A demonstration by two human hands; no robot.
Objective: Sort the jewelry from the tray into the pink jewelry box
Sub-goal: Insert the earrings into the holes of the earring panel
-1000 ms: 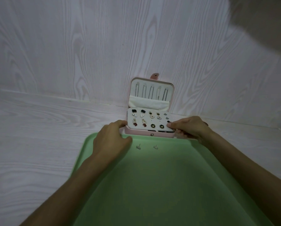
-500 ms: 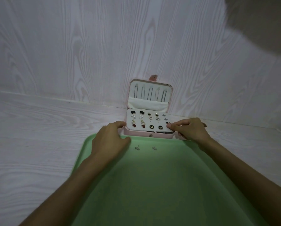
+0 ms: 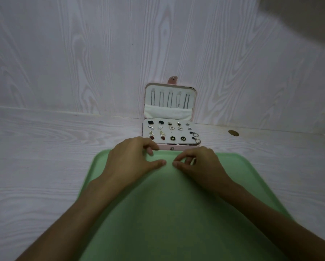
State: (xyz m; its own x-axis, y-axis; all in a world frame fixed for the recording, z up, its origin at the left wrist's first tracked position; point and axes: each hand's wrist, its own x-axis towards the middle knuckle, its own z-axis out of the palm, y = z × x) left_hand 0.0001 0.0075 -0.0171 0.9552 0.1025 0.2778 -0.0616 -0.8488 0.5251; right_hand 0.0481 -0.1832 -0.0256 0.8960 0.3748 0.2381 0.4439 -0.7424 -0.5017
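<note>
The pink jewelry box (image 3: 184,148) stands open against the wall, its lid (image 3: 194,102) upright with several chains hanging inside. Its white panel (image 3: 176,133) holds several earrings in rows, and a hoop earring (image 3: 195,134) sits at the right edge. In front of the box lies the green tray (image 3: 167,213). My left hand (image 3: 131,161) rests on the tray's far edge, fingertips at the box's front and thumb spread out on the tray. My right hand (image 3: 199,164) is beside it with its fingers curled down onto the tray. No loose earring shows on the tray; the hands cover that spot.
A white wood-grain table (image 3: 44,157) runs under everything and a matching wall (image 3: 101,53) rises right behind the box. A small brown round spot (image 3: 233,133) lies on the table to the right of the box.
My right hand has left the box's right corner and come down onto the tray beside my left thumb. The two small studs seen on the tray before are now covered by the hands.
</note>
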